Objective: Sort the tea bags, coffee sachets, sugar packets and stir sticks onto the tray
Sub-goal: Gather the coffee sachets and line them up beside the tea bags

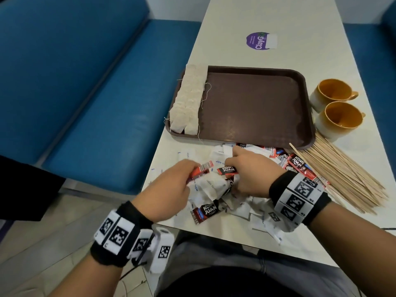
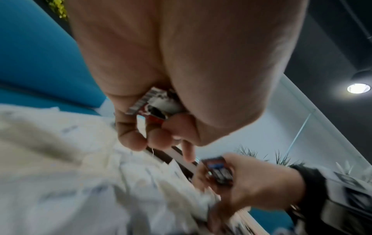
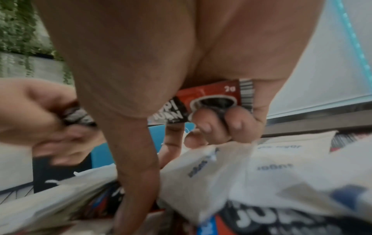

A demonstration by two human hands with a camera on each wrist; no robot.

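Beige paper tea bags point(image 1: 188, 99) rowed at 9 o'clock of brown plastic tray point(image 1: 257, 108); red-black coffee sachets point(image 1: 296, 162), white sugar packets point(image 1: 216, 185), wooden stir sticks point(image 1: 342, 174) unsorted; one sachet clamped in left hand point(image 1: 171, 185) and in right hand point(image 1: 255, 170)

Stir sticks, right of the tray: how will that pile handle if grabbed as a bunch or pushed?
The stir sticks look thin, flat and wooden, so probably stiff and very light. They lie fanned and loose on the table, so a push would likely scatter them. Flat strips should slide, not roll. A bunch may shed sticks.
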